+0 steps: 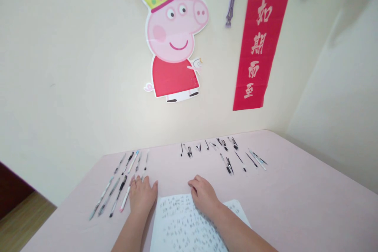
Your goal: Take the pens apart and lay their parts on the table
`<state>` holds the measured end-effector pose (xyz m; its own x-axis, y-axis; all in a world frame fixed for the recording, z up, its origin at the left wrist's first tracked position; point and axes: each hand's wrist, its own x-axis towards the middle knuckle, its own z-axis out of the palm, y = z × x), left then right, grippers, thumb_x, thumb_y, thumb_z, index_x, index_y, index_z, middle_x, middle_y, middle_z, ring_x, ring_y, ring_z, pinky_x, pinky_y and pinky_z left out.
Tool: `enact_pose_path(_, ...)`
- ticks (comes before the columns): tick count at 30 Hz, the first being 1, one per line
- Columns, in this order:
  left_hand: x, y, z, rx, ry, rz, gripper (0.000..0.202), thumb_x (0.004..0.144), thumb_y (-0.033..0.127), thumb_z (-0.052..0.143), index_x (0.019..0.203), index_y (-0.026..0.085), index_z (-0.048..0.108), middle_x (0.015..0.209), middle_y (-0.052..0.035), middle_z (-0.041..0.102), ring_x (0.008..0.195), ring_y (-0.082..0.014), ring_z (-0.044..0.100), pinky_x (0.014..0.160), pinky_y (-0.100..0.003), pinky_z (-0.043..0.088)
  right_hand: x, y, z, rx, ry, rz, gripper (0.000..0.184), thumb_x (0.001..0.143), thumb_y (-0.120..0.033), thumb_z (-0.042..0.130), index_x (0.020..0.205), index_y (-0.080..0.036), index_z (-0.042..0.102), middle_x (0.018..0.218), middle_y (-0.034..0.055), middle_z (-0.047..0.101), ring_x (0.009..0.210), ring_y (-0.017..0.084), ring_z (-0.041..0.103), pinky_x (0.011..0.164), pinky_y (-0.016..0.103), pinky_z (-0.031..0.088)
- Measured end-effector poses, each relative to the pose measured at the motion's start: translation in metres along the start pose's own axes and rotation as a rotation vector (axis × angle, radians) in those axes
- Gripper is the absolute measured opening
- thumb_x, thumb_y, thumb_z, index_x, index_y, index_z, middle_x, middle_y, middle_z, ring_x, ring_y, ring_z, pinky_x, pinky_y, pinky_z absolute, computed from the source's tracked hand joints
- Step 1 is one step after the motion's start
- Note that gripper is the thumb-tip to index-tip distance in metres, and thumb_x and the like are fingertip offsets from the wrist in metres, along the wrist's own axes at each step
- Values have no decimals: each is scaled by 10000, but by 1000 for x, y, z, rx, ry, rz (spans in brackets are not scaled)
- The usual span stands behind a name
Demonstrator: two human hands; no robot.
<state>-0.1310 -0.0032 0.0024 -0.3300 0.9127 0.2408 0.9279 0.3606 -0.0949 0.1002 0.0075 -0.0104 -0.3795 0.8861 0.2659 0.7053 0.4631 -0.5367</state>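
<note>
My left hand (142, 196) lies flat on the pink table (295, 204), fingers stretched out, holding nothing. Its fingertips rest beside a row of whole pens (118, 189) laid out to its left. My right hand (203, 195) rests palm down on the top edge of a white sheet covered in handwriting (183, 228), fingers loosely curled and empty. Further back on the right lie several small pen parts and caps (227, 153), beyond both hands.
The table stands in a corner against a cream wall. On the wall hang a cartoon pig cut-out (173, 39) and a red banner with gold characters (260, 39). Wooden floor (20, 220) shows past the table's left edge.
</note>
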Motion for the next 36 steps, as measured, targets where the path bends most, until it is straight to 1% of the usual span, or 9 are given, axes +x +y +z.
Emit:
enact_pose_path(3,2,-1,3,5,1,13,510,826,415,364,1127,51,557,1205,-242,529,1141,-339,466,939,-416,304,0,1,0,4,-1,-4,235,784,-65,429,807,-191,626,814,35,548,795,154,523,718,244,360)
enact_pose_path(6,4,-3,5,-1,15,51,490,827,391,358,1074,35,586,1162,-219,565,1080,-322,514,949,-390,307,1,2,1,13,2,-5,238,777,-67,434,819,-192,632,816,35,547,796,155,522,722,248,364)
enact_pose_path(12,6,-3,6,-58,34,108,395,838,292,331,936,74,646,1166,-175,580,1034,-268,551,932,-357,339,1,3,3,23,14,-7,246,782,-72,437,836,-198,641,820,34,556,793,152,523,718,247,368)
enact_pose_path(20,12,-4,19,-232,61,161,336,829,140,329,945,121,644,1154,-135,594,1022,-226,561,895,-322,383,1,4,3,26,13,-7,240,793,-79,443,859,-200,640,832,36,561,800,156,528,728,250,370)
enact_pose_path(26,14,-8,20,-396,71,233,311,786,86,335,851,148,633,932,-100,646,914,-204,590,815,-310,434,1,1,0,1,-4,2,230,798,-81,444,834,-196,640,820,35,558,798,154,525,715,244,363)
enact_pose_path(28,14,-8,19,-411,94,212,300,797,92,334,896,147,612,903,-100,644,905,-211,590,798,-321,441,1,0,-1,1,-4,2,231,801,-82,442,839,-195,640,825,35,559,800,151,524,717,241,363)
enact_pose_path(32,13,0,16,-470,136,194,322,774,59,364,1018,148,553,948,-88,638,924,-202,580,819,-325,441,1,0,-1,-8,-6,0,227,803,-92,445,851,-194,642,831,37,563,797,150,528,724,240,368)
enact_pose_path(34,11,8,11,-509,168,217,343,761,33,363,1025,151,548,967,-80,634,931,-193,574,836,-327,441,1,0,-1,-11,-6,6,223,796,-90,452,847,-192,644,830,38,567,797,151,532,724,238,372)
enact_pose_path(36,7,17,4,-555,211,291,348,764,23,369,1031,154,550,966,-77,632,937,-188,566,848,-328,441,1,0,-1,3,0,17,226,804,-96,444,846,-190,645,828,39,575,798,151,539,723,237,378)
